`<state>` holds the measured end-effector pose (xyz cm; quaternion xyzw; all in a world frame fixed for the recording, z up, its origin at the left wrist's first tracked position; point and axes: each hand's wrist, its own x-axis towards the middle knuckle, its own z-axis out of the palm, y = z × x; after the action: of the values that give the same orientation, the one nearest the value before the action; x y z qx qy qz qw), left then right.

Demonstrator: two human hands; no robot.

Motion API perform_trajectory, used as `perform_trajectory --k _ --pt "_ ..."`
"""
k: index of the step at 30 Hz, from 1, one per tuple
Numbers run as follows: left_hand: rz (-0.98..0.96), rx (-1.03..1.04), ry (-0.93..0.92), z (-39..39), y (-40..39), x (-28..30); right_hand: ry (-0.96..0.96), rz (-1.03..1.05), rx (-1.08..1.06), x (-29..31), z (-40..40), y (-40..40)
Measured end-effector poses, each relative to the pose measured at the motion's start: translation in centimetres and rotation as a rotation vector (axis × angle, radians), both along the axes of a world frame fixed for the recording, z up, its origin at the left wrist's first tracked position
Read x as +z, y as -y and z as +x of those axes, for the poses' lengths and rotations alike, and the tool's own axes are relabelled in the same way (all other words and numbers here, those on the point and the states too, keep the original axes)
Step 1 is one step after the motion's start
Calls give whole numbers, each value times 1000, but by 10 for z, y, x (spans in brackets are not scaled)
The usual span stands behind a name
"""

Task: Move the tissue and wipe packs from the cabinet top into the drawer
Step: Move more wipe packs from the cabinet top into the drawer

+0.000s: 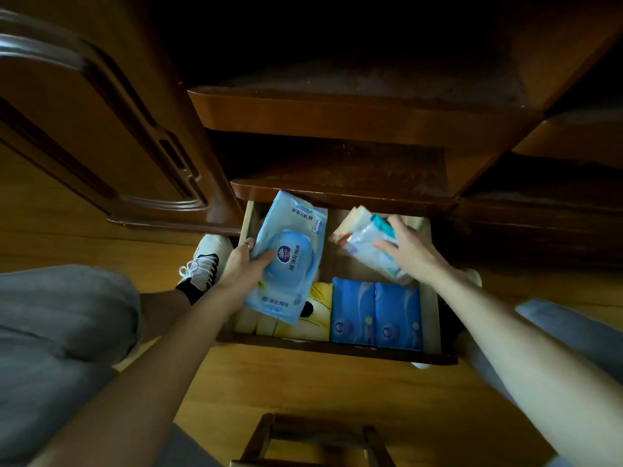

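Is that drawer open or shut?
Open. The drawer is pulled out under the cabinet, with blue tissue packs showing inside.

The open drawer (435, 311) sits at centre frame, beneath two cabinet shelves (337, 193) stacked toward the top. In its near right corner lie two tissue packs (376, 316) side by side, touching; left of them, along the front wall, a row of further packs (303, 326). The left hand (244, 264) holds a wipe pack (286, 257) over the drawer's left half, overlapping that row. The right hand (408, 249) grips small packs (367, 241) at the upper right of the drawer. A cabinet door (84, 123) stands at upper left; a stool (313, 439) at bottom centre.
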<state>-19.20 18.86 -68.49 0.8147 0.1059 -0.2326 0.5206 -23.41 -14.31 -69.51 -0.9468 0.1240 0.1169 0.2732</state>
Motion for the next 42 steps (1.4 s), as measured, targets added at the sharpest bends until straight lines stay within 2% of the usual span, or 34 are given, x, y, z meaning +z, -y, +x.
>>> perform_trajectory --k 2,3,6,8,11,17,21,26,28,30,32,34,35,39,42 --pt "-55 18 -39 -6 6 4 62 205 -168 24 -8 -4" --pt "-89 21 -73 -9 10 6 60 384 -276 34 -13 -8" --pt "-225 31 -175 -24 33 15 -139 1011 -571 51 -38 -29" --pt "-284 17 -220 -40 56 19 -262 1184 -670 52 -56 -51" --pt "-419 36 -308 -64 88 23 -291 1135 -685 45 -72 -76" --pt "-442 -154 -292 -63 106 12 -364 1047 -629 38 -61 -65" --pt "-474 -33 -448 -40 121 -2 -422 1179 -577 33 -49 -39" --pt "-471 -8 -533 -14 136 -22 -477 1151 -498 16 -47 -14" --pt "-413 -6 -498 -7 142 -30 -407 1190 -574 4 -39 -9" --pt "-269 7 -378 -2 144 -39 -332 1182 -738 -9 -26 -5" --pt "-244 33 -302 2 140 -47 -262 966 -812 -23 -13 -3" --pt "-213 16 -225 4 131 -52 -217 641 -777 -37 -3 -1" --pt "-169 -12 -174 5 126 -55 -192 542 -757 -45 2 1" --pt "-158 -38 -175 9 120 -63 -207 309 -645 -66 22 1" --pt "-96 -98 -162 12 125 -67 -229 175 -649 -71 31 -3"
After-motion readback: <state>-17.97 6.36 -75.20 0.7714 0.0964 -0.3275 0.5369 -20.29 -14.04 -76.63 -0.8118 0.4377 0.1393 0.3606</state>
